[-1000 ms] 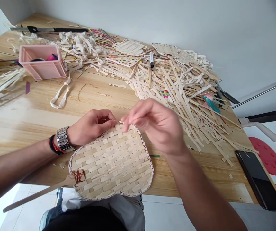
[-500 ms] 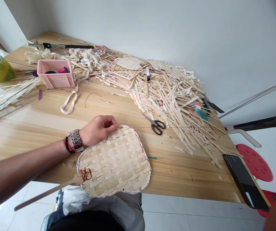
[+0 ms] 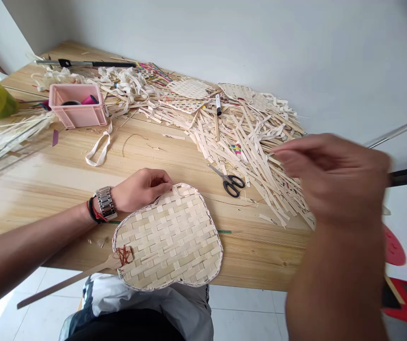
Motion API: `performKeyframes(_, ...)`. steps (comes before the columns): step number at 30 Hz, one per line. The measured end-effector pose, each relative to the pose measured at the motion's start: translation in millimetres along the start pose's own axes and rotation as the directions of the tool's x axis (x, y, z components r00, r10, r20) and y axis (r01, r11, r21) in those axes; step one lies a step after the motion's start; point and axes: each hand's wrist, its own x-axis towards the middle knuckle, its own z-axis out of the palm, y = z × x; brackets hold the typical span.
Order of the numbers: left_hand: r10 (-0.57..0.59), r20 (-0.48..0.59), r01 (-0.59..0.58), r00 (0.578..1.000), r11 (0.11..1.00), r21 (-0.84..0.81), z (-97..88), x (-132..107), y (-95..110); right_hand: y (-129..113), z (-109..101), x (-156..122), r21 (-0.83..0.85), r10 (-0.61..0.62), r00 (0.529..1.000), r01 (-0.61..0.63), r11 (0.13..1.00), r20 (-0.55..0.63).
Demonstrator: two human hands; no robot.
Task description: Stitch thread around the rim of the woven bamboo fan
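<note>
Left hand (image 3: 141, 191) curled, fingertips set on upper rim of fan; whether strip end is pinched cannot be told. Right hand (image 3: 331, 177) blurred, raised beside pile of pale bamboo strips (image 3: 249, 137), fingers extended and pressed together; anything held cannot be made out. Rounded heart-shaped woven bamboo fan (image 3: 167, 237) laid flat at near table edge, overhanging it, just below left hand. Slim wooden handle (image 3: 71, 277) angled toward lower left, bound with reddish-brown thread (image 3: 124, 255). Black-handled steel scissors (image 3: 230, 182) placed on pale pine table (image 3: 260, 255) between fan and pile.
</note>
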Motion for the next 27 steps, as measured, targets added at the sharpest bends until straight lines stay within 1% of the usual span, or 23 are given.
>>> performKeyframes(1, 0.007, 0.01, -0.007, 1.0, 1.0, 0.009, -0.6, 0, 0, -18, 16, 2, 0.072, -0.065, 0.992, 0.058, 0.996, 0.11)
performKeyframes(2, 0.012, 0.017, -0.012, 1.0, 1.0, 0.015, -1.0, 0, 1, -34, 30, 3, 0.105, -0.091, 0.968, 0.068, 0.992, 0.233)
performKeyframes(4, 0.006, 0.018, -0.006, 1.0, 1.0, 0.008, -1.5, 0, 1, -54, 50, 3, 0.123, -0.151, 0.909, 0.111, 0.986, 0.388)
performKeyframes(6, -0.008, 0.018, 0.009, 1.0, 1.0, -0.026, -1.6, 0, 1, -58, 64, 0, 0.135, -0.158, 0.87, 0.107, 0.985, 0.467)
performKeyframes(10, -0.008, 0.021, 0.01, 1.0, 0.995, -0.097, -1.9, 2, -2, -44, 78, -13, 0.129, -0.092, 0.82, 0.023, 0.991, 0.564)
performKeyframes(12, -0.003, 0.03, 0.007, 1.0, 0.993, -0.121, -2.6, 3, -3, -40, 82, -18, 0.106, -0.073, 0.796, 0.011, 0.994, 0.602)
performKeyframes(14, -0.012, 0.043, 0.018, 0.999, 0.991, -0.134, -3.5, 4, -3, -39, 83, -20, 0.091, -0.078, 0.775, 0.027, 0.995, 0.627)
performKeyframes(16, -0.036, 0.049, 0.042, 0.998, 0.992, -0.122, -4.2, 4, -1, -41, 83, -20, 0.081, -0.092, 0.765, 0.051, 0.995, 0.637)
performKeyframes(20, -0.07, 0.046, 0.074, 0.996, 0.993, -0.087, -4.0, 4, 2, -43, 83, -21, 0.063, -0.105, 0.773, 0.084, 0.994, 0.626)
performKeyframes(27, -0.044, 0.063, 0.05, 0.997, 0.993, -0.103, -2.7, 4, -1, -43, 86, -25, 0.059, -0.114, 0.785, 0.099, 0.993, 0.609)
